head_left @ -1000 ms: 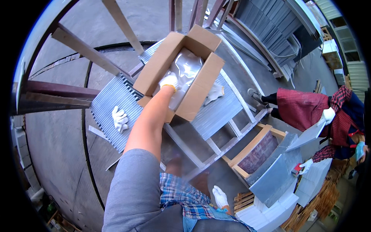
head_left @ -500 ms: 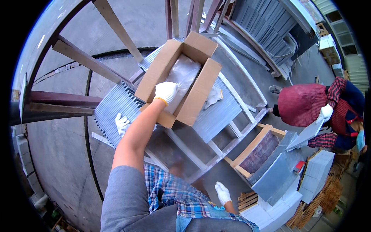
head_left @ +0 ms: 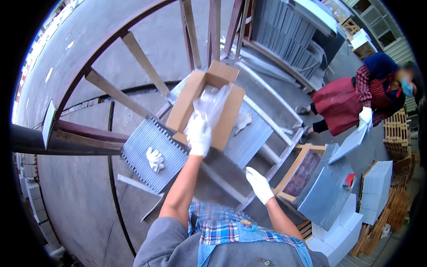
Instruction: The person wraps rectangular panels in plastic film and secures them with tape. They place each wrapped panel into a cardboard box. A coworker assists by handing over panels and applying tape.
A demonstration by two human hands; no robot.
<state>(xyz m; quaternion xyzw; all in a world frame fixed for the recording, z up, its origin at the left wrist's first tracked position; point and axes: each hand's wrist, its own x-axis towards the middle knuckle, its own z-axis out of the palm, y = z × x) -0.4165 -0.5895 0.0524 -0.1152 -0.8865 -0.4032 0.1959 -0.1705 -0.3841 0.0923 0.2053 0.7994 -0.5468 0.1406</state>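
Raised from beside the apron since the earlier frame, the right hand (head_left: 260,186), in a white glove, now lies at 5 o'clock from the cardboard box (head_left: 183,100), which serves as the clock's centre. This hand is extended flat, fingers together, holding nothing, above one end of the pale frame (head_left: 222,180). The left hand (head_left: 199,135), also gloved, reaches in at the box's 6 to 7 o'clock end, narrowed on the near part of the clear bag (head_left: 215,107); motion blur hides the individual fingers. The bag lies inside the box, its film now drawn up and spread toward 1 o'clock, where half a second earlier it lay flatter. The box stands with its flaps apart on grey strips (head_left: 153,138). One loose glove (head_left: 155,159) rests on these strips at about 7:30; a second glove (head_left: 243,121) lies just beside the box at 4 o'clock. Wooden posts (head_left: 144,62) stand from 10 to 12 o'clock. At 3 o'clock, well apart, a co-worker (head_left: 336,104) in a red apron holds a grey panel (head_left: 349,144). At 4 o'clock, a red block (head_left: 349,180) sits on a tilted grey slab (head_left: 324,198).
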